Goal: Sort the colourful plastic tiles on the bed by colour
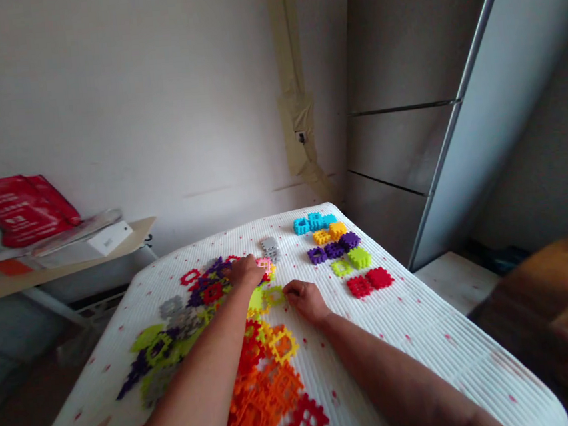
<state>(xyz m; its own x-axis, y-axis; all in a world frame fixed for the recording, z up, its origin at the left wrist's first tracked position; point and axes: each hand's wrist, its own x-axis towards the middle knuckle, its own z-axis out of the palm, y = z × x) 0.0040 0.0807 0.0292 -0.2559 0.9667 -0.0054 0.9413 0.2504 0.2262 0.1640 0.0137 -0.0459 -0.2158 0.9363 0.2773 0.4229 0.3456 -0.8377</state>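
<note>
Many notched plastic tiles in several colours lie in a heap on the white table (428, 353). My left hand (245, 270) reaches over the heap's far end, beside a pink tile (265, 265); its fingers are partly hidden, so its grip is unclear. To the right, my right hand (303, 298) has its fingers pressed together at the edge of a lime green tile (274, 296). Orange tiles (262, 402), a yellow tile (282, 344) and a dark red tile (308, 422) lie nearer, between my forearms.
Sorted groups stand at the right: blue (315, 221), orange-yellow (337, 230), purple (334, 250), lime (359, 257) and red (379, 277). Grey tiles (270, 246) lie beyond my hands. A fridge (398, 142) stands back right; a side shelf (140, 232) holds red packages (22, 208).
</note>
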